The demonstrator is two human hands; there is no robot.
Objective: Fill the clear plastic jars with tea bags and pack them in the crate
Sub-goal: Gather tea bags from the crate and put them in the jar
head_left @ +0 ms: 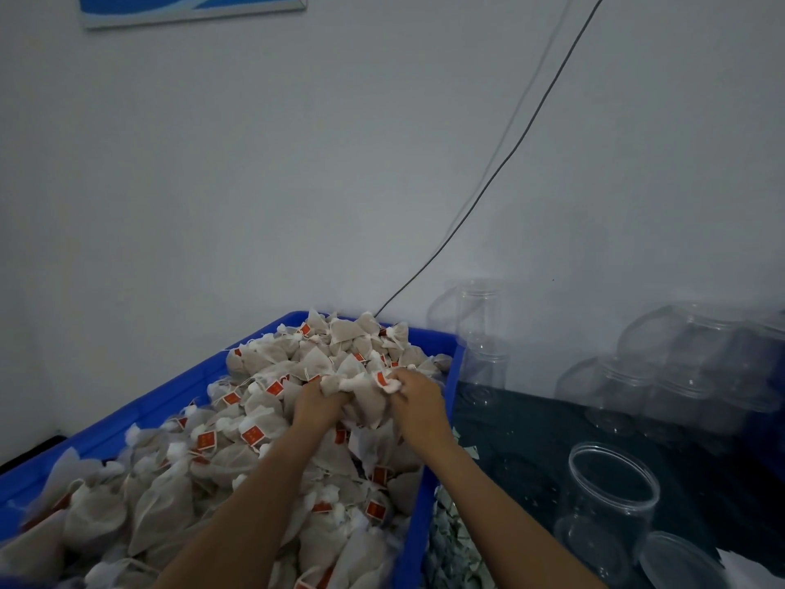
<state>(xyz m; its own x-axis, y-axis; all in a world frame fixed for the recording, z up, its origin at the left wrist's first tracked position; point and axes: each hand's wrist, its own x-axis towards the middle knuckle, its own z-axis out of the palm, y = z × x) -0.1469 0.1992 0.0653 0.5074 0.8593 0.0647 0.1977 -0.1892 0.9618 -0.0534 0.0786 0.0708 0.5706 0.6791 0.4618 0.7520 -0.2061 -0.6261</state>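
My left hand [316, 401] and right hand [414, 395] clutch tea bags [361, 386] together, heaped in the blue bin [429, 495]. An open jar [607, 499] stands near the table's right edge.

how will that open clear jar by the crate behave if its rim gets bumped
The empty clear jar looks thin-walled and tall, so it is probably light and may tip or skid. If it falls, its round body would likely roll on the dark table.

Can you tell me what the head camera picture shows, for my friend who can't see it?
Two hands, the left hand and right hand, grab a bunch of tea bags from a big heap in a blue crate. An open empty clear jar stands to the right on a dark table, with more clear jars stacked by the wall.
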